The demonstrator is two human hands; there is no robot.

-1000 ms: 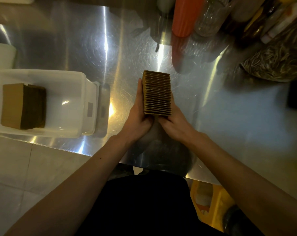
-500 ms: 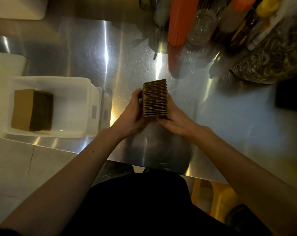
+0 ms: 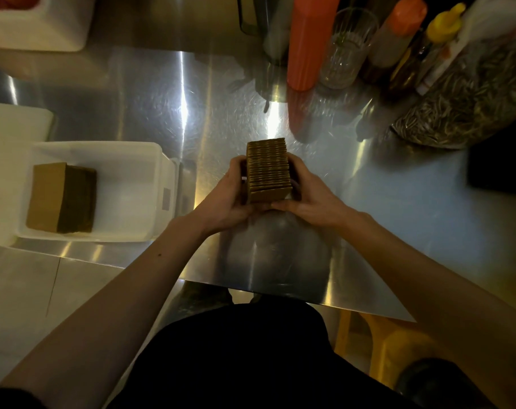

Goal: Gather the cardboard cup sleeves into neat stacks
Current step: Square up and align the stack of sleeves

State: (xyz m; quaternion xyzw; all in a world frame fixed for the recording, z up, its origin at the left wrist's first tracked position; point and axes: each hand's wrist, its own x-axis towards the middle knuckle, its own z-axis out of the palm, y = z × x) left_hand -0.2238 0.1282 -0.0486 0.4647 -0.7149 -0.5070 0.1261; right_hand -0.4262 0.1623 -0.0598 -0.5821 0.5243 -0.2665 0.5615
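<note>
One tidy block of brown cardboard cup sleeves (image 3: 62,197) already lies in the white plastic tub (image 3: 150,160) on the left. So I think one stack is done.

A second stack of brown ribbed cardboard cup sleeves (image 3: 268,169) is in the middle of the shiny steel table (image 3: 398,231), a bit toward the near edge. The left hand (image 3: 231,202) presses its left side. The right hand (image 3: 309,202) presses its right side. The fingers of both hands are curled in tight around the stack, and both thumbs sit at its near end. I cannot tell if the stack rests on the table or is lifted a little.

This stack looks almost even. The sleeve at the near end leans out a bit, so I think it needs one more squeeze. No loose sleeves show on the table.

The sleeves are flat, thin and stiff, with little ridges along their edges. Packed together they make a box shape. The table is smooth, scratched and bright with glare. At the far side stand a tall orange plastic bottle (image 3: 308,42) and a clear ribbed glass (image 3: 346,48).
</note>
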